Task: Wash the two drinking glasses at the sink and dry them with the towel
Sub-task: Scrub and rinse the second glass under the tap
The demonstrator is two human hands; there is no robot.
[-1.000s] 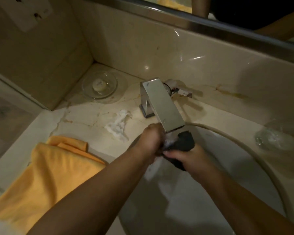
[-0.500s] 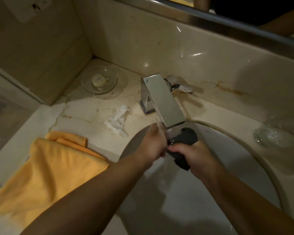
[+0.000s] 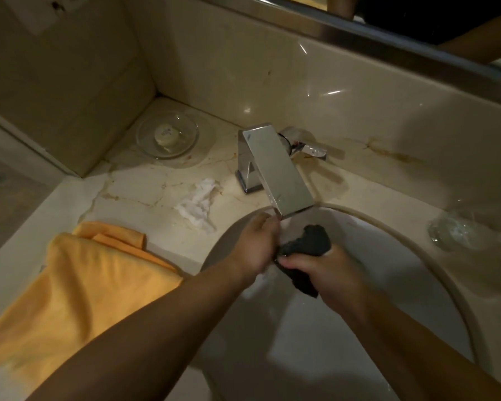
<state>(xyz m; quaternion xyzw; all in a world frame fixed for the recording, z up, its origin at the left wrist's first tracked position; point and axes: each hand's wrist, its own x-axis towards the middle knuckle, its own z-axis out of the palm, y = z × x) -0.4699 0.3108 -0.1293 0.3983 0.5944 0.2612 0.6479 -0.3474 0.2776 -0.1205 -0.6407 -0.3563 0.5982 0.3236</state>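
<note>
- left hand (image 3: 255, 244): over the sink (image 3: 402, 285) bowl, right under the tip of the faucet (image 3: 278, 169) spout. Back of the hand faces the camera and its fingers are hidden on the far side. Can't tell if they're wide, narrow or wrapped on something.
- Pale see-through patch between the left hand and the cloth. Too blurred to call it a glass.
- right hand (image 3: 330, 273): just right of the left one, close enough that I can't see a gap. Fingers curled tight round a dark cloth (image 3: 310, 241). The cloth bunches out above the fist and a tail hangs below it.
- drinking glass (image 3: 451, 230): clear, on the tabletop (image 3: 145, 192) right of the sink rim, well apart from both hands. Blurred, so upright vs on its side is not readable.
- towel (image 3: 84, 285): orange, loosely folded, flat on the tabletop left of the sink. Its right edge reaches the sink rim, and the left forearm crosses in front of it.
- crumpled white tissue (image 3: 198, 204): on the tabletop between the towel and the faucet base.
- glass dish (image 3: 185, 149): back-left corner of the tabletop, with a pale round soap (image 3: 165, 136) in it.
- faucet lever (image 3: 313, 149): behind the spout, pointing right.
- mirror frame (image 3: 359, 33): runs along the top, above the backsplash.
</note>
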